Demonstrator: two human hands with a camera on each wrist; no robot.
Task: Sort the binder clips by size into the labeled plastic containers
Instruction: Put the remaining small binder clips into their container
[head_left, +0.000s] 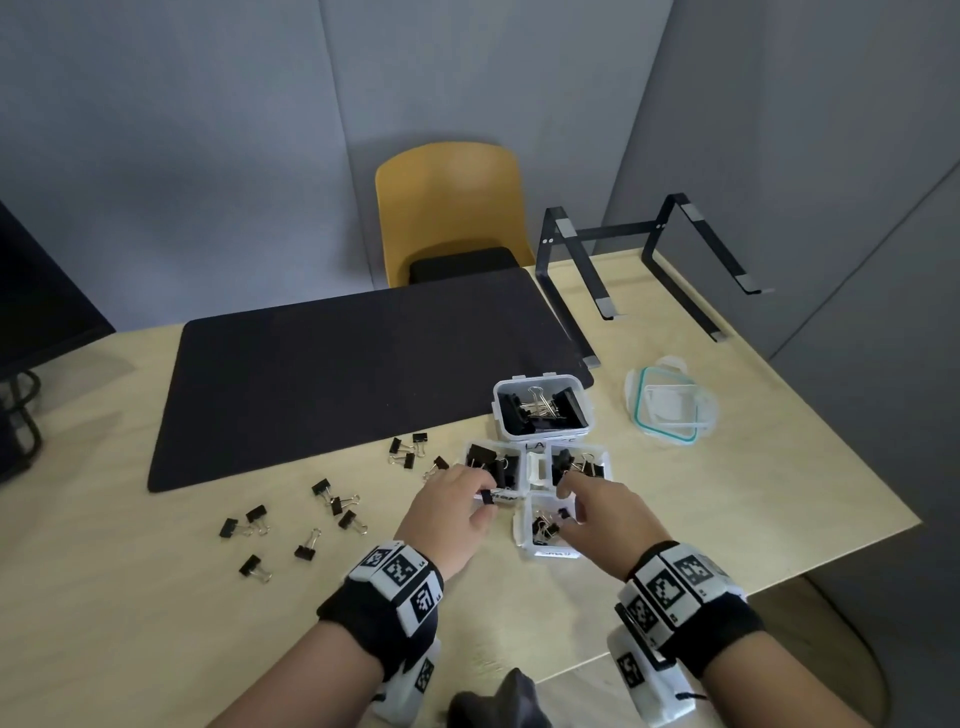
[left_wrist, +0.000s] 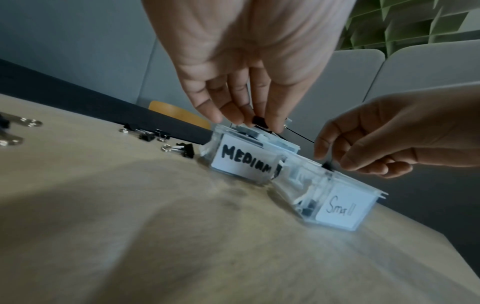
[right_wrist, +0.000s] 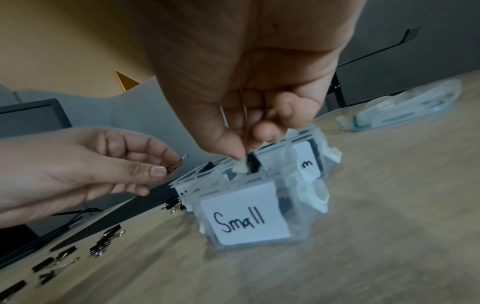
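Note:
Several clear labelled containers cluster right of centre: a large one (head_left: 543, 387) at the back, "Medium" (left_wrist: 244, 162), a second one (head_left: 602, 460) beside it, and "Small" (right_wrist: 246, 220) nearest. My left hand (head_left: 485, 501) pinches a small black binder clip (left_wrist: 258, 119) just above the front rim of the Medium container. My right hand (right_wrist: 244, 158) pinches another small black clip (right_wrist: 253, 164) over the open Small container (head_left: 524, 545). All the containers hold clips. Several loose black clips (head_left: 332, 504) lie scattered on the table to the left.
A black desk mat (head_left: 337, 374) covers the table's middle behind the clips. Stacked clear lids (head_left: 670, 405) sit to the right, with a black laptop stand (head_left: 649, 260) behind them. A yellow chair (head_left: 447, 208) stands beyond the table, and a dark monitor (head_left: 31, 291) stands at far left.

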